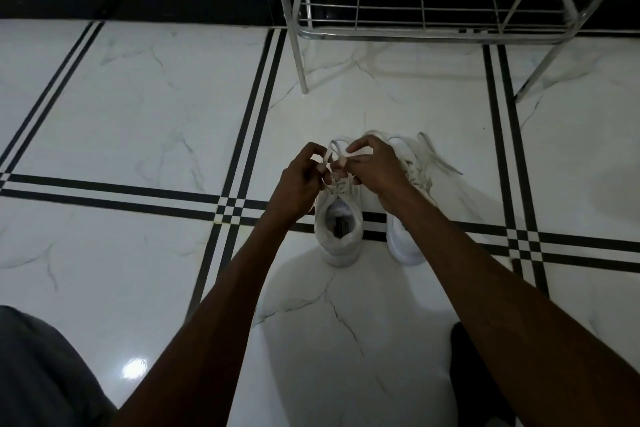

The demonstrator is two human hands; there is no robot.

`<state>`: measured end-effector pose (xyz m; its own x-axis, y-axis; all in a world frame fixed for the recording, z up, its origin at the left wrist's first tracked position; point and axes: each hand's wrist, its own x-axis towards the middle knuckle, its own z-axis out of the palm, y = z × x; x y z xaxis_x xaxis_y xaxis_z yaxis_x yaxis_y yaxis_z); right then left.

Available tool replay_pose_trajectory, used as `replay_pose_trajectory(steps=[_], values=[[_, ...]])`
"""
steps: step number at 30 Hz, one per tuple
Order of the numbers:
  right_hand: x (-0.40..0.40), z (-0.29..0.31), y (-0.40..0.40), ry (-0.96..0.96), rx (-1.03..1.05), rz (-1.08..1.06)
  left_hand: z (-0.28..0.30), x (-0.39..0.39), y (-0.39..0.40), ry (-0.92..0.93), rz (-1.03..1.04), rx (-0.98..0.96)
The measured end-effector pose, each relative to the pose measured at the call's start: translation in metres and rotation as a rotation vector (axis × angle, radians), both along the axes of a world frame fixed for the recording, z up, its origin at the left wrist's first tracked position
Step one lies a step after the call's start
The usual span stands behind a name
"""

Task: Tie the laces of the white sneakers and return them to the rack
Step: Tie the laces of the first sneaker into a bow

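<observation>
Two white lace-up sneakers: left sneaker, right sneaker. Left hand and right hand pinched white laces. One chrome wire rack, far.

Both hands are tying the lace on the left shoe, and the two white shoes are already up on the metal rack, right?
Not quite. The head view shows both shoes, the left shoe and the right shoe, on the tiled floor in front of the metal rack, not on it. The left hand and right hand are working the lace.
</observation>
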<state>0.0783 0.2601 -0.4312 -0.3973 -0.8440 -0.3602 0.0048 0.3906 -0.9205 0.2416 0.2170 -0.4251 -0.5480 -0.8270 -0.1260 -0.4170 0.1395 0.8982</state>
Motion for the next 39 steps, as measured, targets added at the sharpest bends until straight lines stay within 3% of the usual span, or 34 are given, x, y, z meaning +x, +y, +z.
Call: replay_pose_trajectory(steps=[3,9,13,19,21,25,27,31,33,36,39], values=[[-0.001,-0.003,-0.004,-0.003,-0.005,0.026,0.001,-0.003,-0.002,0.011,0.036,0.011],[0.0,-0.006,0.001,-0.067,-0.122,0.277,-0.004,-0.006,-0.005,-0.029,0.039,-0.038],[0.004,-0.006,-0.001,0.015,-0.091,0.097,-0.006,-0.01,-0.006,-0.073,0.036,-0.019],[0.005,-0.006,0.001,-0.239,-0.118,0.017,-0.017,0.0,-0.005,0.001,0.145,0.153],[-0.001,-0.001,0.003,-0.117,-0.14,0.168,-0.015,0.001,-0.006,0.027,0.202,0.211],[-0.01,0.013,-0.003,0.538,-0.113,0.455,-0.014,-0.001,-0.006,0.09,0.211,0.221],[-0.008,0.017,-0.008,0.721,-0.104,0.536,-0.012,-0.001,-0.006,0.129,0.197,0.22],[-0.003,0.007,-0.003,0.872,-0.178,0.371,-0.01,0.006,-0.007,0.197,0.138,0.239],[-0.001,0.001,0.003,0.804,-0.223,0.218,-0.011,0.01,-0.009,0.215,0.11,0.245],[0.007,0.0,0.004,0.53,-0.252,0.087,-0.008,0.007,-0.011,0.175,0.071,0.22],[0.007,-0.001,0.001,0.392,-0.245,0.035,-0.008,0.001,-0.015,0.086,0.048,0.077]])
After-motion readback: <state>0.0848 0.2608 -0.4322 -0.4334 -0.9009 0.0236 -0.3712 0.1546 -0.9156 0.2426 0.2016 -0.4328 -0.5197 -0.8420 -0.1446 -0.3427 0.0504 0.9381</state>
